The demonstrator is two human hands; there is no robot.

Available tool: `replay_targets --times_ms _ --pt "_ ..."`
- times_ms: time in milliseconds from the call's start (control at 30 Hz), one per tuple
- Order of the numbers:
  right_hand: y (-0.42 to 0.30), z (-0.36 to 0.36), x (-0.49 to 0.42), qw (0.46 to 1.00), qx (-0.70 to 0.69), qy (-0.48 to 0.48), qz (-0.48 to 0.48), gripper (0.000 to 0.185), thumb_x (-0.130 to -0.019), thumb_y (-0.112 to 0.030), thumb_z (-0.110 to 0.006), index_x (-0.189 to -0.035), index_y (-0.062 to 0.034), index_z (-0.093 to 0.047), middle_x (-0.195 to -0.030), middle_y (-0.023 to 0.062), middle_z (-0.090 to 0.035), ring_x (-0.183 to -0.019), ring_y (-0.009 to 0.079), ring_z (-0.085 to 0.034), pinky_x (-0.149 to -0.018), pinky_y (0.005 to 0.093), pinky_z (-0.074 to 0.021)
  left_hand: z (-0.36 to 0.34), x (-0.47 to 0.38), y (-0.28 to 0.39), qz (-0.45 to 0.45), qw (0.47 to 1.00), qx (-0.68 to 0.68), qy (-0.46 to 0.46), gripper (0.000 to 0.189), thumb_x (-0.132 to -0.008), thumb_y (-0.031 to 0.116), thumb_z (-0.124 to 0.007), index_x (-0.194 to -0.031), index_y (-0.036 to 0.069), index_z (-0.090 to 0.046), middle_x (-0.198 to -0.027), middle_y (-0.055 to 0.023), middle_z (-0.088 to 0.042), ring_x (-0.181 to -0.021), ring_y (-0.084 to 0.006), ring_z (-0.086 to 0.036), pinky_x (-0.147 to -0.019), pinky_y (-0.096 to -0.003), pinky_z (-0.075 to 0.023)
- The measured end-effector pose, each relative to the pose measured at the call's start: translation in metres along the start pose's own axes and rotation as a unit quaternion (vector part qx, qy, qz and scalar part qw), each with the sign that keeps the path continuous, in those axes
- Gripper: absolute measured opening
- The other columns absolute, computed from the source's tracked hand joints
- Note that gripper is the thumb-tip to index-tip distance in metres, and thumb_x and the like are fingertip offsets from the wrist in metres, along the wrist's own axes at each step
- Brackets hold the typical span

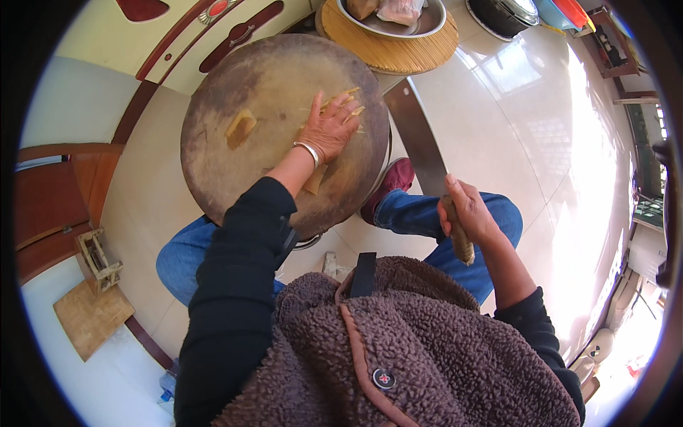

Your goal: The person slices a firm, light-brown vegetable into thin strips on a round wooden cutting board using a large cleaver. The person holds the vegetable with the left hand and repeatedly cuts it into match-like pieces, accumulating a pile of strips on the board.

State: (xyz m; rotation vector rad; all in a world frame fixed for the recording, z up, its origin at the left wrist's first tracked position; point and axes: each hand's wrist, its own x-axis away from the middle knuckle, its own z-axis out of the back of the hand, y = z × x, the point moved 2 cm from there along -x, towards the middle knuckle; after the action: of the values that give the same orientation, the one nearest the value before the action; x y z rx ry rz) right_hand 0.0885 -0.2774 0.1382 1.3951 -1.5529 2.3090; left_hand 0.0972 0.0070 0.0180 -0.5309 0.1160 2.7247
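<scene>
My left hand point(332, 128) lies with spread fingers on thin yellowish strips point(356, 111) of food near the right side of a round wooden chopping board point(277, 80). Whether its fingers grip any strip I cannot tell. Below that wrist, a flat yellowish piece point(315, 180) rests on the board, and a thicker brown-and-yellow piece point(241, 129) lies to the left. My right hand point(467, 211) is closed around the wrapped handle of a large cleaver point(419, 133), held off the board's right side with its broad blade pointing up and away.
Beyond the board, a metal bowl point(435, 24) holding a bagged item and a brown lump stands on a round slatted wooden lid point(389, 58). A black pot point(493, 24) and colored basins point(560, 13) are at the upper right. Cabinets point(181, 48) border the upper left.
</scene>
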Motion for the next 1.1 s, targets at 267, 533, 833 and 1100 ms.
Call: replay_targets --times_ms 267,533,833,1100 --pt "0.003 -0.023 0.007 0.983 0.137 -0.11 -0.044 0.052 -0.095 -0.045 -0.044 -0.123 -0.0021 -0.052 -0.058 0.0008 -0.044 -0.045 0.0085 -0.045 -0.044 0.0242 -0.0413 0.05 0.081 0.014 0.381 0.898 0.215 -0.048 0.012 -0.076 0.006 -0.061 -0.088 0.003 -0.059 -0.098 -0.0128 -0.057 -0.09 -0.0315 -0.056 -0.078 -0.0363 -0.0467" --pt "0.01 -0.027 -0.002 0.969 0.146 -0.197 -0.035 0.054 -0.088 -0.022 -0.057 -0.137 -0.0073 -0.039 -0.065 0.0037 -0.048 -0.057 0.0106 -0.052 -0.055 0.0249 -0.047 0.051 0.11 0.05 0.387 0.868 0.31 -0.032 0.026 -0.066 -0.003 -0.063 -0.092 0.001 -0.061 -0.104 -0.0119 -0.057 -0.097 -0.0323 -0.053 -0.085 -0.0361 -0.0457" --pt "0.005 -0.034 -0.001 0.97 0.165 -0.174 -0.04 0.048 -0.091 -0.023 -0.049 -0.135 -0.0062 -0.04 -0.058 -0.0003 -0.045 -0.047 0.0083 -0.048 -0.046 0.0231 -0.0428 0.054 0.109 0.015 0.113 0.95 0.263 -0.121 0.032 -0.066 0.001 -0.066 -0.098 0.002 -0.06 -0.121 -0.0107 -0.051 -0.113 -0.0317 -0.046 -0.095 -0.0369 -0.0408" --pt "-0.01 -0.048 0.007 0.978 0.173 -0.118 -0.008 0.055 -0.093 -0.042 -0.05 -0.131 -0.0034 -0.046 -0.056 -0.0011 -0.042 -0.044 0.0077 -0.045 -0.043 0.0234 -0.0405 0.053 0.093 0.044 0.231 0.953 0.16 -0.114 0.039 -0.068 0.02 -0.072 -0.1 0.004 -0.058 -0.107 -0.0119 -0.051 -0.104 -0.0309 -0.047 -0.089 -0.0377 -0.0431"
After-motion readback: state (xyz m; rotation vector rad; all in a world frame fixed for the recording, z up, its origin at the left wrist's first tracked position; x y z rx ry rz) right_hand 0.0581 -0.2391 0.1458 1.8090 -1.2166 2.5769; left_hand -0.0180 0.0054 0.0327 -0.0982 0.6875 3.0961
